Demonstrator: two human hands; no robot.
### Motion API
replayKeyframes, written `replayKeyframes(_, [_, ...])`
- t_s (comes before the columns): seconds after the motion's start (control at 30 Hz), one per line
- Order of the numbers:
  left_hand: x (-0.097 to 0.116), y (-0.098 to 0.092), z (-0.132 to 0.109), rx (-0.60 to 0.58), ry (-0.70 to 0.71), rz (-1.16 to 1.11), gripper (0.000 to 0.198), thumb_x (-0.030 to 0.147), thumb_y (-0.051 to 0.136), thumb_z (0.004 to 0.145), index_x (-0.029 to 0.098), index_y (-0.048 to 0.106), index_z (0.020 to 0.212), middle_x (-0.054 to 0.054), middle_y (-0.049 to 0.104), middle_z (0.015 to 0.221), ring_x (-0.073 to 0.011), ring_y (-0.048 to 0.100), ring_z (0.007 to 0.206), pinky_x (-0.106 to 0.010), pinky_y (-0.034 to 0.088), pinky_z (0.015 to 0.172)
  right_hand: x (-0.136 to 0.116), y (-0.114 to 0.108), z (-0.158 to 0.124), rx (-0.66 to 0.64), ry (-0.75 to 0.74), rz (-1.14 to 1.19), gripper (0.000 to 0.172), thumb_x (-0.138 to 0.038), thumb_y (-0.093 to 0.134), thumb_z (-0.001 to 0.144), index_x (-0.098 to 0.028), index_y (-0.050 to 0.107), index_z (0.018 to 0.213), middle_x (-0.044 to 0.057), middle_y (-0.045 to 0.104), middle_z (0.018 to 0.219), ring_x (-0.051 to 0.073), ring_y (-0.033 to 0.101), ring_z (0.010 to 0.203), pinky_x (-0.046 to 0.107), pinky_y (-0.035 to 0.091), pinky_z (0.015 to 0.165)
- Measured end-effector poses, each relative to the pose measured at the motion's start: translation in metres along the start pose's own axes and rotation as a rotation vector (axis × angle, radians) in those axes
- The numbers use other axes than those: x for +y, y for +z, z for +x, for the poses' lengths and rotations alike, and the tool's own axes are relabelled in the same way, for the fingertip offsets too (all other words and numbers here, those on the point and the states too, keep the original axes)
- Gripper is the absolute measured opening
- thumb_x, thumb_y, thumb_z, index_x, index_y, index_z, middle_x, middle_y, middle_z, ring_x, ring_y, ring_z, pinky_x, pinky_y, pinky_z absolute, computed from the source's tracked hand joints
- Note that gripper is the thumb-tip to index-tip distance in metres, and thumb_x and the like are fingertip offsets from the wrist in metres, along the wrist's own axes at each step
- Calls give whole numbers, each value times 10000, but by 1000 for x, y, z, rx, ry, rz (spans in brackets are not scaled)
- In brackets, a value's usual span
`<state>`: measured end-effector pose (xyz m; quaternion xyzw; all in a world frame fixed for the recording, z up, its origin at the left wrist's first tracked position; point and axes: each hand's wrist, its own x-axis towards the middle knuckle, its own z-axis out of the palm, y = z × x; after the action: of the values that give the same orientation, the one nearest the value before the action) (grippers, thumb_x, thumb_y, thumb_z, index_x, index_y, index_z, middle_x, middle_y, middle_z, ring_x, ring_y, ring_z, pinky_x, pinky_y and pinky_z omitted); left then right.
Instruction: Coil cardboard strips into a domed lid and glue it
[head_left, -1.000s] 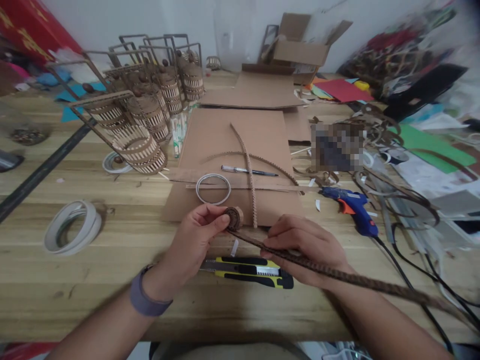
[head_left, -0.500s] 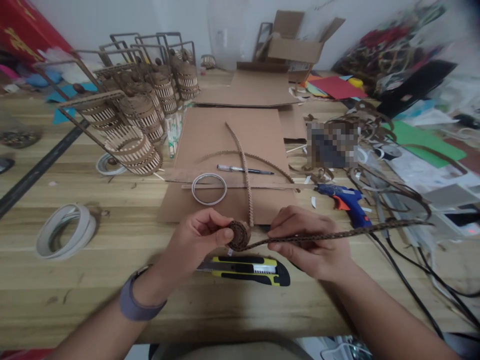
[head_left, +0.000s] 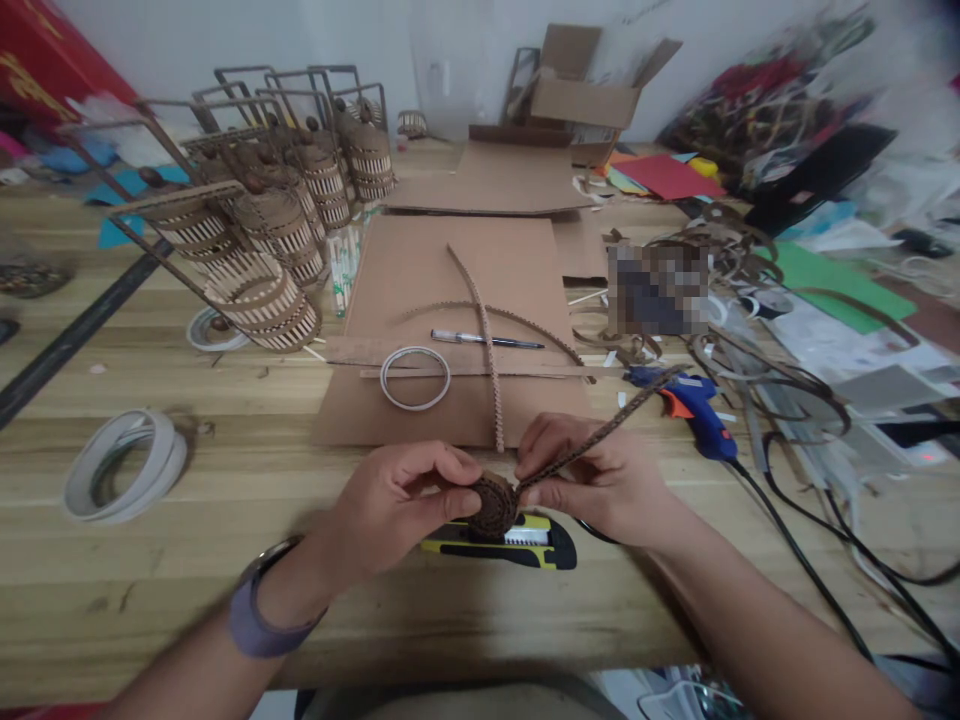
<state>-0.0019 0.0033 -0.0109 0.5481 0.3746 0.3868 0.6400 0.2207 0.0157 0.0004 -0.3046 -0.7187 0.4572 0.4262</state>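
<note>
Your left fingers (head_left: 439, 459) pinch the coil (head_left: 493, 508) over the near middle of the worktop (head_left: 397, 615), your right fingers (head_left: 551, 438) clamp its strip (head_left: 604, 430), and both look light, springy and crushable, so grip the rim gently.

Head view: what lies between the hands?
In the head view, a brown, round corrugated cardboard coil, pinched by the left hand; its strip runs to the right hand. Behind it shows a yellow-black cutter.
</note>
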Motion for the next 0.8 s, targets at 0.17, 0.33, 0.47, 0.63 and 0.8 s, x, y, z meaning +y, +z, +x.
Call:
replayKeyframes(0.17, [2, -2, -2, -52, 36, 137, 55, 155, 739, 760, 178, 695, 737, -9, 744, 838, -114, 680, 786, -176, 522, 717, -2, 0, 2, -94, 96, 40, 193, -332, 769, 810, -178, 685, 730, -3, 641, 665, 106, 586, 606, 211, 473, 556])
replayKeyframes(0.33, [0, -3, -2, -84, 27, 208, 34, 184, 727, 781, 178, 700, 762, -21, 753, 857, -126, 684, 786, -188, 520, 704, -5, -1, 5, -183, 164, 24, 284, -419, 737, 825, -162, 689, 716, 10, 636, 658, 106, 568, 595, 214, 445, 537])
replayKeyframes(0.47, [0, -3, 0, -124, 105, 312, 33, 177, 700, 808, 180, 705, 775, -22, 751, 838, -131, 684, 772, -199, 509, 702, -4, -2, 5, -228, 273, 26, 301, -450, 766, 781, -163, 697, 722, 6, 656, 651, 110, 579, 598, 214, 455, 542])
replayKeyframes(0.63, [1, -1, 2, -71, 240, 560, 106, 136, 638, 845, 201, 705, 795, -10, 731, 799, -139, 672, 746, -222, 492, 702, 4, 3, 3, -187, 541, 99, 264, -405, 792, 728, -163, 692, 761, -20, 646, 628, 99, 567, 540, 211, 464, 506])
replayKeyframes(0.8, [-9, 4, 3, 58, 320, 661, 120, 130, 627, 841, 217, 709, 851, -36, 742, 867, -179, 688, 831, -276, 516, 777, 8, 6, 3, -142, 511, -61, 178, -325, 677, 831, -176, 664, 735, -33, 592, 600, 100, 542, 546, 216, 424, 508])
